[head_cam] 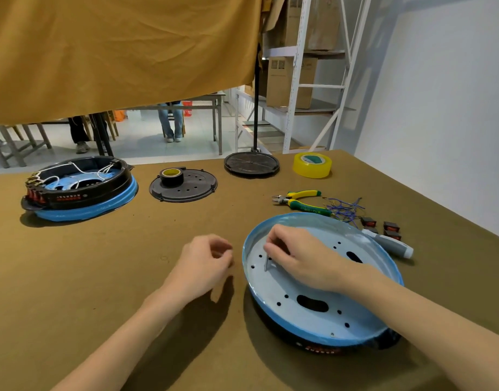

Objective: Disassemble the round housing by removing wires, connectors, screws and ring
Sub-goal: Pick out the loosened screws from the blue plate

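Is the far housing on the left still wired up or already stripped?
Still wired. The far housing has white wires looping inside its black ring, and red switches sit at its left side.
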Demonstrator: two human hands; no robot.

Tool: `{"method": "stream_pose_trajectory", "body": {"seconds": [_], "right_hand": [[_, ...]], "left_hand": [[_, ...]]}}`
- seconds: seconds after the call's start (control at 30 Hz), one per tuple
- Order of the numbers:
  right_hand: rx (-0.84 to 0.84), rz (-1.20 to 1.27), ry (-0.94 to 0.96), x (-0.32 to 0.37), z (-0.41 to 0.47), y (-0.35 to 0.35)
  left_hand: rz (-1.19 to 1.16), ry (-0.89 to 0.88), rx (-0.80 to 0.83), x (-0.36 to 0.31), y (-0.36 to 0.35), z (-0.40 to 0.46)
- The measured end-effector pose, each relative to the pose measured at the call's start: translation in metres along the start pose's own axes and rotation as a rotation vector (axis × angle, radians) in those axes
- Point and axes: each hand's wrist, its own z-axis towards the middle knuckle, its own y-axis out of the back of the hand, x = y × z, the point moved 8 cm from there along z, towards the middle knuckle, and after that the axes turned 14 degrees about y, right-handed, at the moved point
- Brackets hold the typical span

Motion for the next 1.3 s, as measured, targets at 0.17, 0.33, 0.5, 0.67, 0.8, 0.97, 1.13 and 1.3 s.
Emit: {"method": "stream_pose_trajectory", "body": {"seconds": [0.17, 0.33, 0.5, 0.67, 0.8, 0.97, 1.13, 1.3], "right_hand": [[-0.008, -0.159, 0.052, 0.013, 0.007, -0.002], [-0.177, -0.164, 0.034, 0.013, 0.002, 0.018], [-0.383, 0.047, -0.041, 0.002, -0.013, 0.040], [-0.367, 0.227, -0.151, -0.017, -0.012, 0.062], [-0.229, 0.417, -0.254, -0.028, -0.006, 0.069], [-0.186, 0.396, -0.367, -0.020, -0.016, 0.086], [-0.333, -0.026, -0.339, 0.021, -0.041, 0.117], [-0.490, -0.652, -0.162, 0.072, -0.043, 0.128]], "left_hand": [[-0.110, -0.055, 0.196, -0.003, -0.010, -0.007], [-0.318, -0.143, 0.372, -0.019, -0.024, -0.024], [-0.474, -0.154, 0.649, -0.034, -0.038, -0.035], [-0.431, -0.174, 0.592, -0.051, -0.040, -0.028], [-0.655, 0.242, 0.791, -0.039, -0.061, -0.025], [-0.762, 0.319, 0.927, -0.046, -0.070, -0.033], [-0.882, 0.344, 0.838, -0.062, -0.070, -0.031], [-0.915, 0.316, 0.729, -0.078, -0.068, -0.034]]}}
